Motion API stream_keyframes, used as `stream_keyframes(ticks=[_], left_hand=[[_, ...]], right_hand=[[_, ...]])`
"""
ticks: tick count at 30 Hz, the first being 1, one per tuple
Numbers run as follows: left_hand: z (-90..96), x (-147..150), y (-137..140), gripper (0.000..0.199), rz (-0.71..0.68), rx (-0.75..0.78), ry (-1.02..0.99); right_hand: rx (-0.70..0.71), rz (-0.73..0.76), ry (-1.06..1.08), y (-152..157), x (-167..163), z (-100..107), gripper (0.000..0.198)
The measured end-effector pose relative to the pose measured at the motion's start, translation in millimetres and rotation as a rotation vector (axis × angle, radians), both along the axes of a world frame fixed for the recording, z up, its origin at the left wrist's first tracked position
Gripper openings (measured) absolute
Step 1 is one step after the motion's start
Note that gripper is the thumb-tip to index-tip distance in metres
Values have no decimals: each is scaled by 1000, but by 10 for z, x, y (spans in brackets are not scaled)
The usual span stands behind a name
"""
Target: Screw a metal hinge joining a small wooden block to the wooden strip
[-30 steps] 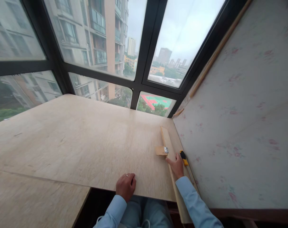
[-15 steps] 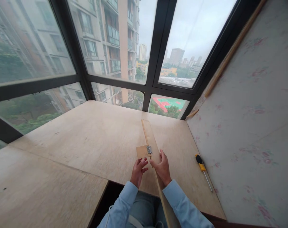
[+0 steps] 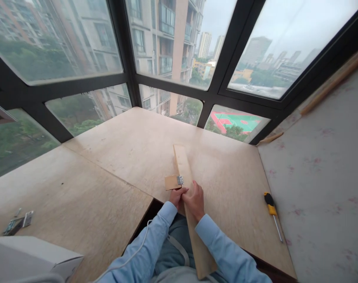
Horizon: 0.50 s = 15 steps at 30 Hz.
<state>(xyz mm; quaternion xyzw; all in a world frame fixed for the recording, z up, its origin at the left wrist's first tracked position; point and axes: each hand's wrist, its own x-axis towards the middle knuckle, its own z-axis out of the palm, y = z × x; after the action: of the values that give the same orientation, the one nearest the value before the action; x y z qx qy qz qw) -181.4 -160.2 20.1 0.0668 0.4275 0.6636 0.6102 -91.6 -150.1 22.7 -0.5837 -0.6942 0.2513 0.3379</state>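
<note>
A long, narrow wooden board slopes from the tabletop back toward my lap. A small metal hinge joins its left edge to a small thin wooden piece. My right hand is closed around the board just below the hinge, with the thumb over its face. Close beside it, my left hand is closed at the board's left edge, under the small piece. Its fingertips press against the board and are partly hidden.
A yellow-and-black screwdriver lies on the plywood top by the papered wall. At left, several metal hinge parts lie behind a white box. A dark gap opens in the top before me. Windows border the far side.
My left hand has moved from loosely spread fingers near the small piece to a closed grip at the board's edge. The view has turned left, bringing the white box and metal parts into sight.
</note>
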Motion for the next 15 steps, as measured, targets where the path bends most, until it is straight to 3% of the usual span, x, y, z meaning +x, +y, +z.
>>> stream_keyframes(ticks=[6, 9, 12, 15], left_hand=[[-70, -148, 86, 27, -19, -22, -3], [-64, -270, 138, 29, -37, -21, -16], [-71, -392, 165, 30, -99, -47, -34], [-108, -476, 175, 28, -175, -86, -56]], right_hand=[[-28, 94, 57, 16, 16, -42, 69], [-143, 153, 182, 40, 79, -58, 67], [-274, 151, 301, 75, 235, -88, 66], [-300, 108, 332, 154, 534, -119, 62]])
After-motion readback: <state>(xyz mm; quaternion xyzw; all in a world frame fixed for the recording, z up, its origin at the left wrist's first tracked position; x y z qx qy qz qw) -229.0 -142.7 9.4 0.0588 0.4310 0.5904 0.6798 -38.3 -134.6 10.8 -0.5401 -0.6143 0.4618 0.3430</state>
